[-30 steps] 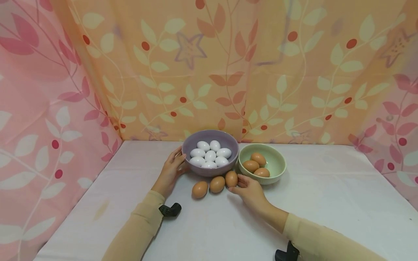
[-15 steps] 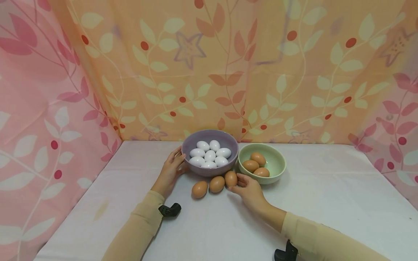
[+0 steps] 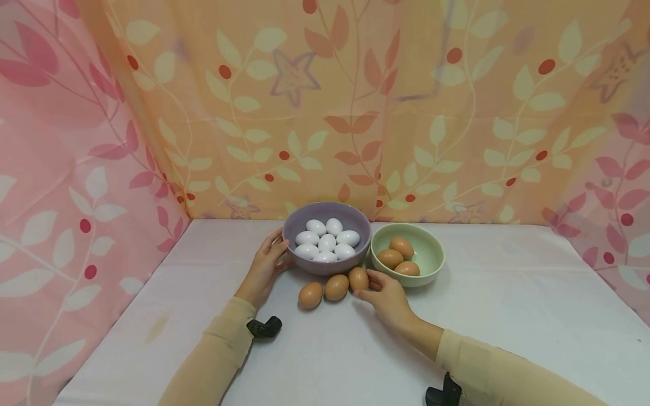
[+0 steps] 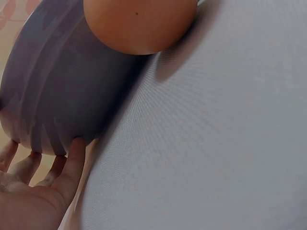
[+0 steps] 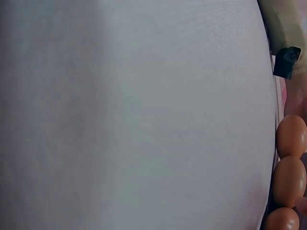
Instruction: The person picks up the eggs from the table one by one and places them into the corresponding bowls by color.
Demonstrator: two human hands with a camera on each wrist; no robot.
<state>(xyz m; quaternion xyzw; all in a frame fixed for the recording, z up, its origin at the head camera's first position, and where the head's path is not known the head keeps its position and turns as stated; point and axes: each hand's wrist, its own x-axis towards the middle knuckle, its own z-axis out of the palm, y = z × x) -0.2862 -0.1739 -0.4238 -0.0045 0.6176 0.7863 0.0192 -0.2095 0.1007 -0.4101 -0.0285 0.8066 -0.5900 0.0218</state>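
In the head view my left hand [image 3: 264, 265] rests its spread fingertips against the left side of a purple bowl [image 3: 327, 268]. White eggs [image 3: 327, 242] lie in that bowl. Three brown eggs stand in a slanting row on the table before it: a left egg [image 3: 310, 295], a middle egg [image 3: 337, 287] and a right egg [image 3: 359, 279]. With thumb and fingers, my right hand [image 3: 391, 301] holds the right egg, which sits on the table. The right wrist view catches only a fingertip [image 5: 301, 204] beside the brown eggs [image 5: 289, 181].
A light green bowl [image 3: 431, 256] with three brown eggs [image 3: 401, 248] inside stands right of the purple bowl, nearly touching it. White cloth covers the table [image 3: 508, 316]. Patterned curtains [image 3: 325, 113] hang behind and at both sides.
The right hand, the egg it holds and the middle egg have shifted very slightly left. My left hand and both bowls stay as they were.
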